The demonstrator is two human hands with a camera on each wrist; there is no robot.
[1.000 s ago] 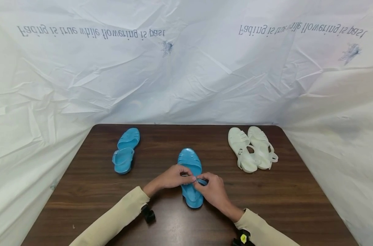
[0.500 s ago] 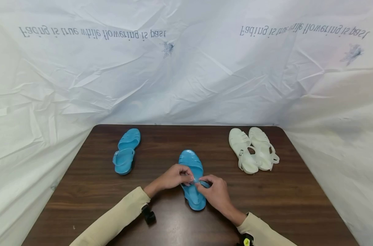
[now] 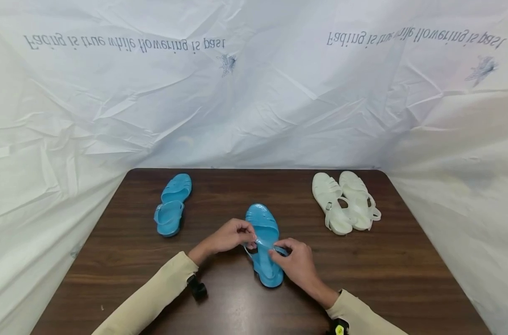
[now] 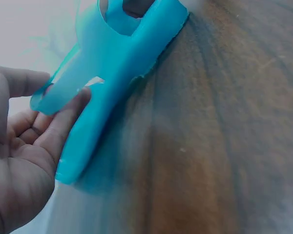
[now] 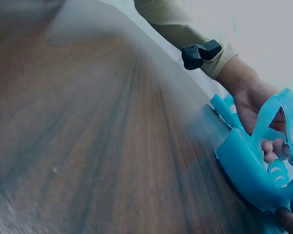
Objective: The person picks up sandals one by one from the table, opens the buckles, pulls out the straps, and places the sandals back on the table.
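A blue jelly sandal (image 3: 265, 239) lies toe-away on the table between my hands. At its left side my left hand (image 3: 230, 236) has thumb and fingers curled around a strap; the left wrist view shows the strap (image 4: 51, 100) between thumb and fingers. From the right, my right hand (image 3: 297, 260) pinches the other strap (image 3: 281, 251) between thumb and forefinger. In the right wrist view, the sandal's heel (image 5: 249, 170) and a raised strap loop (image 5: 271, 109) show, with my right fingertips (image 5: 289, 220) at the frame's edge. The buckle is too small to make out.
Another blue sandal (image 3: 170, 204) lies at the table's back left. A pair of white sandals (image 3: 342, 202) stands at the back right. The dark wooden table (image 3: 220, 186) ends at a white plastic sheet (image 3: 254, 116) behind and at both sides.
My hands were together over the sandal's middle and have parted. The left hand has moved left and slightly away from me. The sandal has shifted a little to the right.
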